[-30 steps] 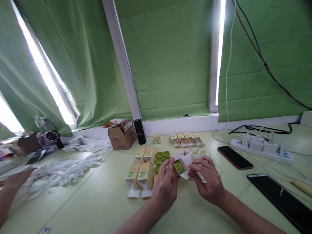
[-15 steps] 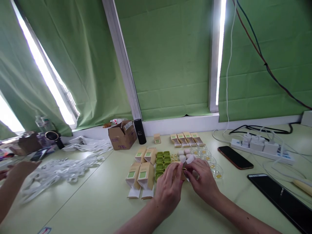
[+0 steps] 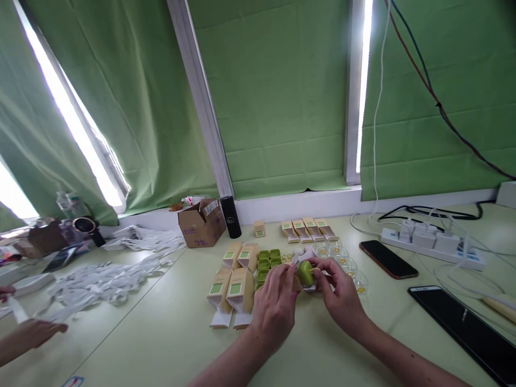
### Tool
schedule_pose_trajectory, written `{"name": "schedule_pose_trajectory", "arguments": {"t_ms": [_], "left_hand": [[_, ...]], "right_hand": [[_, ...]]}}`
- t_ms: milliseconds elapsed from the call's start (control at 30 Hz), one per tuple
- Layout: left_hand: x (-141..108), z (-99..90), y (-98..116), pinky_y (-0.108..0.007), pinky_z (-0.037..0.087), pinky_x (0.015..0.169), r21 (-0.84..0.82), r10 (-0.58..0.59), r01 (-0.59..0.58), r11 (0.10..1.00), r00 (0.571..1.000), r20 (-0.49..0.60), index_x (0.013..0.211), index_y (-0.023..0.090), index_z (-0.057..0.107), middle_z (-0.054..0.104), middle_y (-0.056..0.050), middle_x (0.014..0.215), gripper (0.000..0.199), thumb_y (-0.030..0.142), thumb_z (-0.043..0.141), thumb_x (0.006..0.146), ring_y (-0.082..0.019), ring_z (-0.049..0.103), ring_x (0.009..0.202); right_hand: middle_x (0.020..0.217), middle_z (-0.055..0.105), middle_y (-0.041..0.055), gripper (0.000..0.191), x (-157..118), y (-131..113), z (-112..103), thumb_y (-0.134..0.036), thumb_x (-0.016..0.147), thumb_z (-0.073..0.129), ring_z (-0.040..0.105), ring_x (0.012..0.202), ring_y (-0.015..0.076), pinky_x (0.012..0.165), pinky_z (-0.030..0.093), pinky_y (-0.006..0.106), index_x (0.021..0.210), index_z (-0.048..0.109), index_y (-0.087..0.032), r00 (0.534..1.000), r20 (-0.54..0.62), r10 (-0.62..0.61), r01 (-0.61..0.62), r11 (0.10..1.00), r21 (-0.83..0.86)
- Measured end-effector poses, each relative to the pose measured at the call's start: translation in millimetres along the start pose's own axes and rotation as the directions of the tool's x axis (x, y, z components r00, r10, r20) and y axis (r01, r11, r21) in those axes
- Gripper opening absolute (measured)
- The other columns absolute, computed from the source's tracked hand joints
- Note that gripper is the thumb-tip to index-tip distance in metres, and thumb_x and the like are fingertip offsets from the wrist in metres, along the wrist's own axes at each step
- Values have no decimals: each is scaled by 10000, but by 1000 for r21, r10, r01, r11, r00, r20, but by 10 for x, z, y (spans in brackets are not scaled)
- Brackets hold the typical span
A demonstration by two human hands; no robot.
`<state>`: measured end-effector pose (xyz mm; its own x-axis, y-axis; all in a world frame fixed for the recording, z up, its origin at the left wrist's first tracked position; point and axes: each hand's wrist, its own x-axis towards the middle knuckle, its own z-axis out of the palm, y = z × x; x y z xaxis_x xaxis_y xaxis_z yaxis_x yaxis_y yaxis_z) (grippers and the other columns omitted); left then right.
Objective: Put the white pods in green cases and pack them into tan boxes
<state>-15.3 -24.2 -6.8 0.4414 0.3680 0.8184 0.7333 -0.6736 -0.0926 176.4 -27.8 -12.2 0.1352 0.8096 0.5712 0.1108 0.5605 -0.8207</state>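
My left hand (image 3: 274, 303) is closed around a small kraft-paper box (image 3: 297, 285), mostly hidden by the fingers, with white flaps at its open end. A rounded green cup (image 3: 305, 273) sits at that opening, and my right hand (image 3: 341, 293) pinches its near side between thumb and fingers. Left of them, square green cups (image 3: 263, 263) stand in rows. Kraft boxes with green labels (image 3: 235, 289) lie in a block farther left, their white ends unfolded. Clear domes with yellow centres (image 3: 343, 260) line up beyond my right hand, and tiny yellowish pieces (image 3: 286, 258) lie behind my fingers.
More kraft boxes (image 3: 309, 230) and a cardboard carton (image 3: 201, 223) stand at the back beside a black cylinder (image 3: 230, 217). Right are a phone (image 3: 388, 259), a tablet (image 3: 463, 328) and a power strip (image 3: 433, 247) with cables. Left, another person's hand (image 3: 36, 333) is near white straps (image 3: 116, 279).
The green cup has come into view between my hands at the box's opening. My right hand has shifted slightly right. At the far left, the other person's hand has moved down, holding a white strap.
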Motion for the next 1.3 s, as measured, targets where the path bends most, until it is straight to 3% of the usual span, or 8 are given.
{"name": "schedule_pose_trajectory", "arguments": {"t_ms": [200,467,667,800,933,1133,1200,1300], "left_hand": [[-22,18,-18,-368,618,974,-11,-18,19,1000,999,28,1650,173,300,633,-173,1361,685,134,536,1008,-295,618,1301],[-8,8,0,-358,602,1005,-1,19,-19,1000,1000,8,1634,153,339,646,-174,1337,636,130,511,1022,-283,627,1292],[-1,13,-21,-348,622,945,15,-1,1,1000,1000,-5,1636,158,335,645,-177,1340,645,140,530,1022,-284,628,1284],[16,22,-64,-350,630,928,27,-12,13,1000,1000,-14,1624,173,365,653,-171,1327,636,125,531,1012,-285,636,1277],[31,35,-98,-360,625,947,40,17,-15,999,999,-43,1617,179,385,657,-167,1327,626,111,531,1012,-287,638,1282],[53,-17,-49,-383,640,906,45,207,-205,978,978,-42,1594,109,415,688,-202,1271,604,138,572,1012,-307,660,1243],[60,-33,-33,-388,640,909,46,224,-223,974,974,-29,1590,122,426,695,-199,1264,582,152,555,1024,-304,670,1229],[66,-26,-52,-375,632,936,68,161,-158,985,986,-38,1593,148,430,699,-183,1268,597,105,553,1011,-289,673,1233]], "right_hand": [[1002,769,103,338,23,37,-16,-561,1021,580,667,623,168,530,600,284,950,583,-231,997,-43,62,-60,997,50],[1125,762,136,358,-6,38,12,-584,994,611,734,784,222,607,636,323,946,611,-229,996,-28,79,-78,996,40],[1119,754,112,388,35,-78,-52,-624,938,682,717,860,231,673,630,324,958,613,-243,980,-26,199,-187,953,240],[1176,749,110,369,64,-194,-107,-596,924,716,680,839,212,631,582,298,905,615,-241,977,57,204,-211,914,347],[1236,729,108,391,36,-246,-88,-561,917,744,629,756,164,597,531,277,818,568,-226,941,266,208,-295,891,346],[820,625,6,459,-63,-153,67,-616,845,801,530,601,120,492,461,238,822,556,-228,825,516,230,-421,860,290],[738,558,-26,476,-67,-118,90,-638,836,799,482,567,104,465,419,221,832,561,-225,834,503,226,-403,873,276],[669,518,-44,493,-32,-105,59,-661,865,754,444,550,99,466,384,219,800,528,-228,892,389,230,-342,906,251]]}}
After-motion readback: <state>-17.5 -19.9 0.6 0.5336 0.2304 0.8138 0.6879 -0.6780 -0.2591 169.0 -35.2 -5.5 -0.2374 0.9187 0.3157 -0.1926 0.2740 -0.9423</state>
